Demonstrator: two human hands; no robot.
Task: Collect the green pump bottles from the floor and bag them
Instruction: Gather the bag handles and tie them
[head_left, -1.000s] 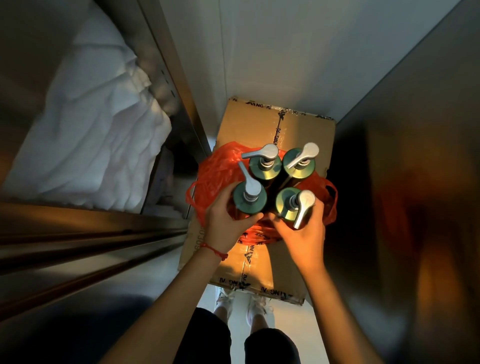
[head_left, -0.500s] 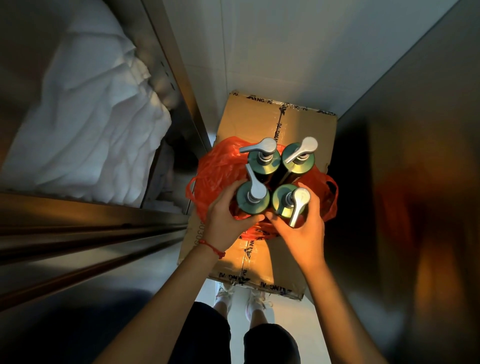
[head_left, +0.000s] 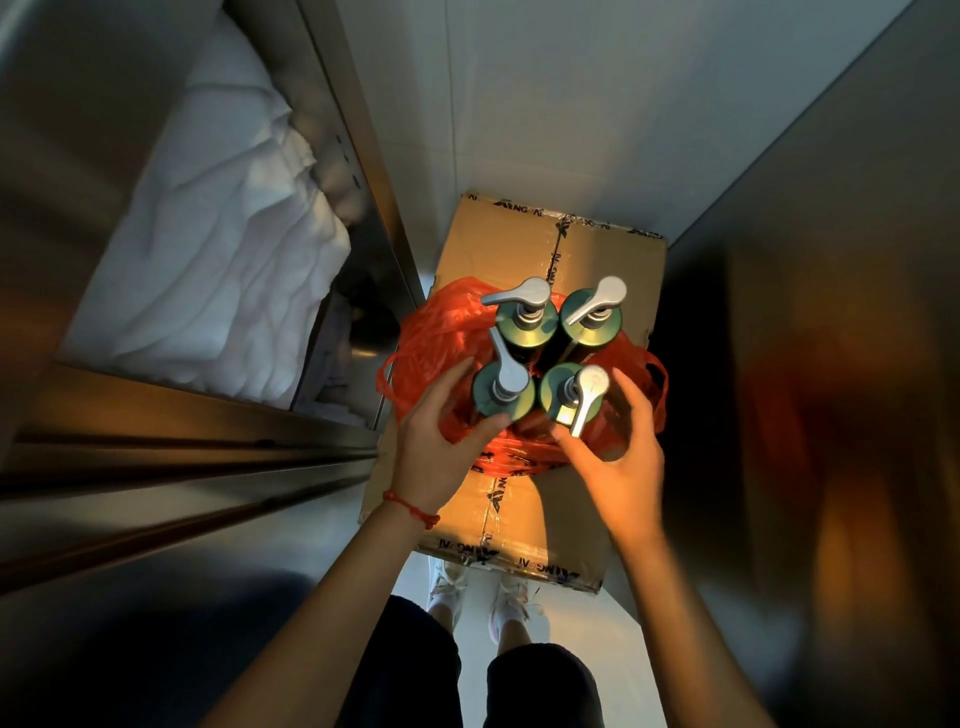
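Several green pump bottles with silver pump heads stand upright in a tight cluster inside an orange plastic bag (head_left: 441, 332), which is bunched low around them on a cardboard box (head_left: 608, 260). My left hand (head_left: 441, 441) cups the bag beside the near-left bottle (head_left: 501, 400), fingers loosely spread. My right hand (head_left: 618, 457) is blurred, its fingers spread around the near-right bottle (head_left: 563, 389) with a gap showing. The two far bottles (head_left: 527, 330) (head_left: 595, 325) stand untouched.
The taped box fills a narrow strip of white floor (head_left: 545, 104). A steel cart (head_left: 208, 441) holding white linen (head_left: 218, 249) stands on the left. A dark metal wall (head_left: 831, 312) closes the right side. My feet (head_left: 483, 592) are at the box's near edge.
Both hands have loosened from their grip on the two near bottles, and the fingers have spread apart. The bottles stay in place in the bag.
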